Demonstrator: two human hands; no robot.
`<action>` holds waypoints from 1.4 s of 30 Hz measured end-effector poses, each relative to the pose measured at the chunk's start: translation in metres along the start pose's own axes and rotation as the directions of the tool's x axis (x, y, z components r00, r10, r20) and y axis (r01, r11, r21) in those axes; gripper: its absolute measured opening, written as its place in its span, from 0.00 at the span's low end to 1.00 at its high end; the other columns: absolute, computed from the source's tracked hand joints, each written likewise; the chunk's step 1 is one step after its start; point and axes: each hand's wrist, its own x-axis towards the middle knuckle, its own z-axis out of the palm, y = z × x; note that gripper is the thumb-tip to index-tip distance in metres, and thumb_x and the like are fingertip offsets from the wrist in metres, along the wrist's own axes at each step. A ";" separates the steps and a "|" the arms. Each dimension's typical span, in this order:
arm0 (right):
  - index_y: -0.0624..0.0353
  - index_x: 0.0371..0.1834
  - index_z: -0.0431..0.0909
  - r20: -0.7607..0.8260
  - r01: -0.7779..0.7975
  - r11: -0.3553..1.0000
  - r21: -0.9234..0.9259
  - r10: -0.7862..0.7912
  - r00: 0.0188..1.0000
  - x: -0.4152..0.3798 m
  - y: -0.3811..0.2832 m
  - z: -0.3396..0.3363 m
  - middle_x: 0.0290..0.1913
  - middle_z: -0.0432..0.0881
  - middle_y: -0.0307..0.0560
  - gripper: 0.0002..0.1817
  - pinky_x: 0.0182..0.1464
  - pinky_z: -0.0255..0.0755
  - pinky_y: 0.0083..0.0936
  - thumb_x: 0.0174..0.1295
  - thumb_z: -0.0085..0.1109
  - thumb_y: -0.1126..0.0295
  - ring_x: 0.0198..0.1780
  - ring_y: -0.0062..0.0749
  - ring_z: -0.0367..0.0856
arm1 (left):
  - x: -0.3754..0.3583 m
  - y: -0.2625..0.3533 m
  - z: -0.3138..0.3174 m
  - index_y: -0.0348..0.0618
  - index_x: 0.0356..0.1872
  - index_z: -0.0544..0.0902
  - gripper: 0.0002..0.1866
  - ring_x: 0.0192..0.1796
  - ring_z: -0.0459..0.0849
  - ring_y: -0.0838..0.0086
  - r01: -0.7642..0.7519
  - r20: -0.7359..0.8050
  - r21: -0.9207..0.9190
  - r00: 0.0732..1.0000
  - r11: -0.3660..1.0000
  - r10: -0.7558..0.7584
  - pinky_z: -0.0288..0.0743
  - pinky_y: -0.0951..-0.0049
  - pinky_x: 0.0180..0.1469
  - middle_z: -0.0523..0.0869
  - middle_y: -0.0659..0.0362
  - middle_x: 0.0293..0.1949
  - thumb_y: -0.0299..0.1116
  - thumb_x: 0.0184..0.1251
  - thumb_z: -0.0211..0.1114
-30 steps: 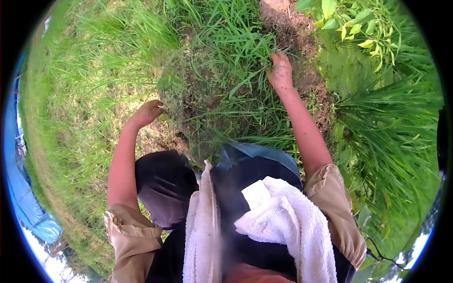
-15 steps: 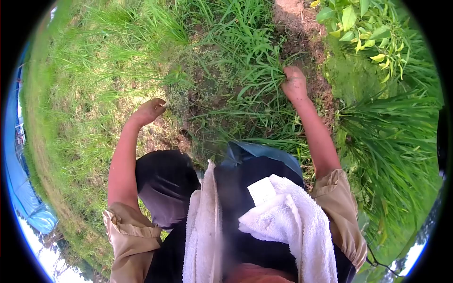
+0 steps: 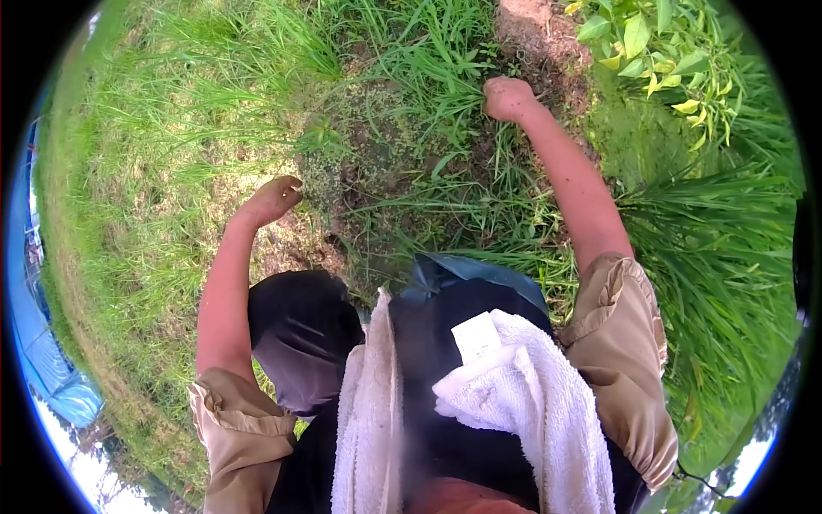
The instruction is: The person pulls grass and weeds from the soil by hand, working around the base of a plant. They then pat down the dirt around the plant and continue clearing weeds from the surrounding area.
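Observation:
My right hand (image 3: 509,99) is closed at the base of a clump of green grass (image 3: 458,92), near the strip of bare brown soil. The fingers are mostly hidden behind the back of the hand. Lower and to the left, my left hand (image 3: 276,200) hovers over or rests at a patch of short weeds (image 3: 330,176), its fingers curled in. A tiny pale spot shows at those fingertips, too small to name. Between the hands lie dark soil and loose grass blades (image 3: 428,206).
A leafy plant with yellowing leaves (image 3: 685,64) hangs in at the upper right. Tall grass (image 3: 702,248) stands along the right side. A white towel (image 3: 548,403) drapes down my front. At the far left is a blue sheet (image 3: 64,385).
My right hand has moved forward and slightly left, from a nearer grass tuft to the clump farther out. That nearer tuft no longer stands where it was. My left hand has barely moved.

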 end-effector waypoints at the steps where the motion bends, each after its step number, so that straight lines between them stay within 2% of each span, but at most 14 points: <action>1: 0.58 0.40 0.81 -0.007 -0.009 0.999 0.041 0.009 1.000 0.001 0.003 0.003 0.46 0.81 0.52 0.16 0.50 0.75 0.36 0.53 0.50 0.63 0.49 0.45 0.80 | 0.000 -0.004 0.001 0.42 0.57 0.74 0.22 0.55 0.78 0.61 0.015 0.000 0.005 1.000 1.000 -0.015 0.70 0.65 0.58 0.79 0.50 0.53 0.41 0.66 0.55; 9: 0.58 0.39 0.82 -0.130 -0.254 0.763 0.595 0.402 0.906 -0.011 0.007 0.033 0.44 0.81 0.57 0.22 0.51 0.70 0.37 0.51 0.54 0.51 0.49 0.50 0.77 | 0.008 0.010 0.001 0.43 0.58 0.73 0.21 0.55 0.78 0.61 -0.009 0.032 -0.054 0.999 0.999 0.011 0.71 0.65 0.58 0.79 0.50 0.55 0.40 0.67 0.55; 13: 0.69 0.34 0.80 -0.010 -0.013 0.044 0.999 0.486 0.874 -0.017 0.020 0.040 0.36 0.83 0.55 0.18 0.44 0.71 0.33 0.50 0.59 0.62 0.37 0.40 0.80 | 0.012 0.008 0.004 0.41 0.55 0.75 0.22 0.50 0.81 0.60 -0.065 -0.037 -0.120 0.997 0.991 0.061 0.71 0.66 0.55 0.82 0.49 0.47 0.39 0.62 0.58; 17: 0.67 0.41 0.78 0.025 0.006 -0.080 0.997 0.377 0.926 -0.063 0.043 0.028 0.39 0.84 0.46 0.17 0.49 0.70 0.26 0.52 0.64 0.67 0.42 0.29 0.79 | 0.002 0.014 -0.003 0.40 0.58 0.72 0.21 0.56 0.78 0.60 -0.002 0.015 -0.025 1.000 1.000 0.003 0.70 0.65 0.59 0.78 0.50 0.55 0.40 0.68 0.53; 19: 0.62 0.47 0.77 0.133 -0.223 0.400 0.889 0.240 0.962 -0.112 0.041 -0.014 0.43 0.83 0.49 0.21 0.54 0.69 0.28 0.50 0.67 0.66 0.47 0.32 0.79 | 0.002 0.005 -0.003 0.41 0.59 0.72 0.22 0.56 0.78 0.61 -0.015 0.006 -0.045 1.000 0.999 0.016 0.69 0.64 0.59 0.78 0.50 0.55 0.40 0.67 0.54; 20: 0.56 0.54 0.75 0.151 -0.085 0.897 0.433 0.021 0.988 -0.108 0.064 0.007 0.50 0.78 0.53 0.26 0.57 0.69 0.32 0.48 0.67 0.67 0.54 0.40 0.75 | 0.002 0.003 -0.002 0.41 0.59 0.72 0.22 0.56 0.78 0.61 -0.005 0.003 -0.060 1.000 0.998 0.005 0.69 0.64 0.59 0.78 0.50 0.55 0.40 0.67 0.54; 21: 0.54 0.55 0.74 0.058 -0.021 0.946 0.324 0.002 0.998 -0.116 0.053 0.005 0.52 0.76 0.54 0.28 0.58 0.68 0.33 0.47 0.68 0.67 0.55 0.43 0.73 | 0.002 0.002 0.000 0.41 0.59 0.72 0.22 0.56 0.78 0.61 0.002 0.007 -0.070 1.000 0.998 -0.001 0.70 0.64 0.59 0.78 0.50 0.55 0.41 0.67 0.54; 28: 0.54 0.52 0.76 -0.444 0.246 0.963 -0.108 -0.269 0.855 -0.066 -0.062 0.054 0.50 0.74 0.49 0.22 0.58 0.67 0.33 0.50 0.56 0.74 0.57 0.42 0.67 | 0.008 0.015 -0.001 0.40 0.58 0.73 0.22 0.55 0.78 0.61 -0.096 -0.028 -0.086 0.995 0.992 0.094 0.69 0.66 0.59 0.79 0.50 0.54 0.40 0.67 0.54; 31: 0.57 0.35 0.81 -0.141 0.334 0.923 -0.190 -0.363 0.921 -0.042 -0.061 0.058 0.43 0.78 0.47 0.10 0.54 0.70 0.31 0.50 0.52 0.75 0.52 0.40 0.71 | 0.000 0.006 0.006 0.40 0.58 0.73 0.22 0.55 0.78 0.61 -0.095 -0.030 -0.094 0.995 0.991 0.092 0.70 0.66 0.58 0.80 0.49 0.53 0.40 0.67 0.54; 32: 0.57 0.23 0.80 -0.358 0.412 0.902 -0.130 -0.430 0.829 -0.030 -0.050 0.075 0.34 0.80 0.46 0.04 0.49 0.72 0.32 0.49 0.54 0.74 0.44 0.41 0.74 | -0.003 0.006 0.003 0.40 0.58 0.73 0.22 0.55 0.78 0.60 -0.078 -0.027 -0.081 0.997 0.994 0.076 0.70 0.65 0.58 0.80 0.49 0.52 0.40 0.66 0.54; 36: 0.57 0.26 0.80 -0.287 0.476 0.872 0.113 -0.430 0.856 -0.062 -0.052 0.083 0.27 0.80 0.47 0.05 0.46 0.73 0.35 0.49 0.60 0.68 0.39 0.44 0.77 | -0.021 0.000 -0.005 0.43 0.57 0.74 0.22 0.54 0.79 0.60 0.042 -0.026 -0.034 0.999 0.999 -0.043 0.71 0.64 0.57 0.80 0.49 0.52 0.41 0.66 0.55; 38: 0.57 0.34 0.82 0.082 0.403 0.883 0.239 -0.432 0.898 -0.106 -0.046 0.066 0.37 0.83 0.48 0.14 0.46 0.73 0.36 0.51 0.65 0.59 0.45 0.41 0.80 | -0.023 0.000 -0.006 0.43 0.57 0.74 0.22 0.54 0.79 0.61 0.067 -0.040 -0.024 0.997 0.997 -0.068 0.71 0.63 0.57 0.80 0.50 0.52 0.42 0.66 0.56; 39: 0.55 0.39 0.82 0.601 0.176 0.920 0.351 -0.365 0.711 -0.110 -0.041 0.036 0.42 0.83 0.47 0.18 0.47 0.73 0.36 0.51 0.66 0.55 0.47 0.41 0.80 | -0.018 -0.004 -0.003 0.43 0.57 0.74 0.22 0.54 0.79 0.60 0.031 -0.049 -0.046 0.998 0.998 -0.033 0.71 0.64 0.57 0.81 0.49 0.51 0.42 0.65 0.57; 42: 0.56 0.37 0.80 0.150 0.069 0.979 0.191 -0.099 0.984 -0.104 -0.019 0.019 0.42 0.82 0.46 0.21 0.48 0.73 0.37 0.54 0.61 0.48 0.47 0.42 0.79 | 0.002 -0.010 0.004 0.42 0.54 0.76 0.22 0.52 0.80 0.60 -0.051 -0.062 -0.103 0.997 0.993 0.045 0.71 0.65 0.56 0.82 0.48 0.49 0.42 0.63 0.58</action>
